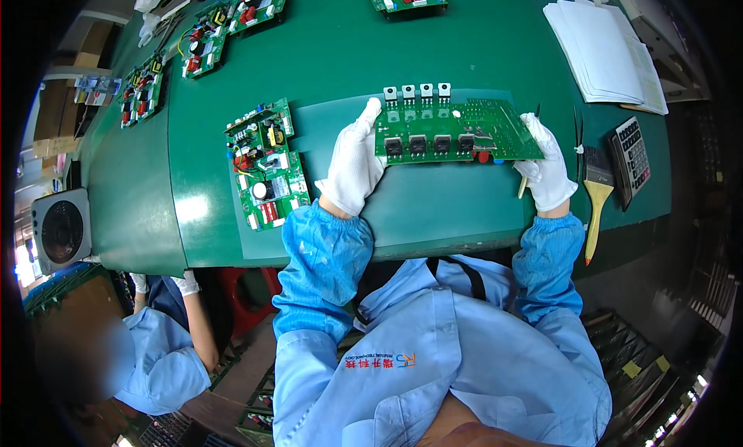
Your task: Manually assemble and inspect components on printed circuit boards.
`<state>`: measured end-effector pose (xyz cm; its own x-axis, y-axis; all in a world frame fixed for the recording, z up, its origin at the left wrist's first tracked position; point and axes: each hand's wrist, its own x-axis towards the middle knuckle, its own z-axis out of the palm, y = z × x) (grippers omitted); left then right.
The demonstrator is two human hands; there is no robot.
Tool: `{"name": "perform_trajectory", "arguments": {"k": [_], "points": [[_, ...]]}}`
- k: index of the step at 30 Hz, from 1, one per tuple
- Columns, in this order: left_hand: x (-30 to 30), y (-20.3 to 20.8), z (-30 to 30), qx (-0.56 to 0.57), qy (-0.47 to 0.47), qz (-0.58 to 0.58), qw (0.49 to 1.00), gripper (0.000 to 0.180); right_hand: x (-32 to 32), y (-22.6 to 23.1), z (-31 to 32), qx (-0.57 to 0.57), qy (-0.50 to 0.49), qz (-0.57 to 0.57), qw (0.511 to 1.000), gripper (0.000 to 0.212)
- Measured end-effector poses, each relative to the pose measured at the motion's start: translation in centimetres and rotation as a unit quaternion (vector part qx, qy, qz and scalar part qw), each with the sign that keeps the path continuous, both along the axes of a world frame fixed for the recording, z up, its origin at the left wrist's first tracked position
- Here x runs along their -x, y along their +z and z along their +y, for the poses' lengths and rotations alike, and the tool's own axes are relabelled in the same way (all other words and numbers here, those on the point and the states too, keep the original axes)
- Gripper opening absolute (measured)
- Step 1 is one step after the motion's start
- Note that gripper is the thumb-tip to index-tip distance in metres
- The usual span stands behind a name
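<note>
Both my hands wear white gloves, with blue sleeve covers above them. Between them a green circuit board (458, 128) is held up over the bench, its near side tilted toward me. A row of upright transistors lines its far edge, and black components sit along the near edge. My left hand (352, 164) is closed on the board's left end. At the right end, my right hand (551, 168) grips the board and also has a thin stick-like tool (523, 187) in its fingers; its kind I cannot make out. Left of my hands lies a populated circuit board (267, 168).
More circuit boards (205, 44) lie at the far left and far middle of the green bench (333, 52). On the right are stacked papers (596, 52), a yellow-handled brush (596, 203) and a calculator (631, 157). A gloved co-worker (166, 354) sits at lower left, near a fan (62, 230).
</note>
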<state>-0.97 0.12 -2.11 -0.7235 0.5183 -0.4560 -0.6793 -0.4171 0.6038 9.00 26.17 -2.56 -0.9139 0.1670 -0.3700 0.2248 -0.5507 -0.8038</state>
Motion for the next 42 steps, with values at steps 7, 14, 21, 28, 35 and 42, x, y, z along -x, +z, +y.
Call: {"name": "perform_trajectory", "arguments": {"k": [7,14,21,28,35,42], "points": [[0.1,0.1,-0.1,-0.006,-0.012,-0.006,1.000,0.037,-0.3,-0.2,0.0,0.059,0.009,0.045,0.997,0.020],[-0.4,0.7,0.3,-0.024,-0.027,0.024,0.999,0.044,-0.8,-2.2,0.4,-0.027,-0.090,0.036,0.995,0.029],[-0.6,1.6,0.5,-0.024,-0.030,0.023,0.999,0.046,-0.8,-1.6,0.1,0.058,-0.032,0.080,0.995,0.029],[-1.4,0.4,0.5,-0.066,0.057,0.159,0.983,0.040,-0.5,-1.3,0.9,0.126,-0.089,0.044,0.987,0.034],[-1.3,0.2,-0.8,-0.121,0.014,0.181,0.976,0.041,-1.3,-2.5,0.8,0.060,-0.043,0.130,0.989,0.039],[-1.0,0.5,-0.9,-0.115,-0.061,0.293,0.947,0.046,-2.3,-4.0,1.9,0.052,-0.018,0.184,0.981,0.049]]}}
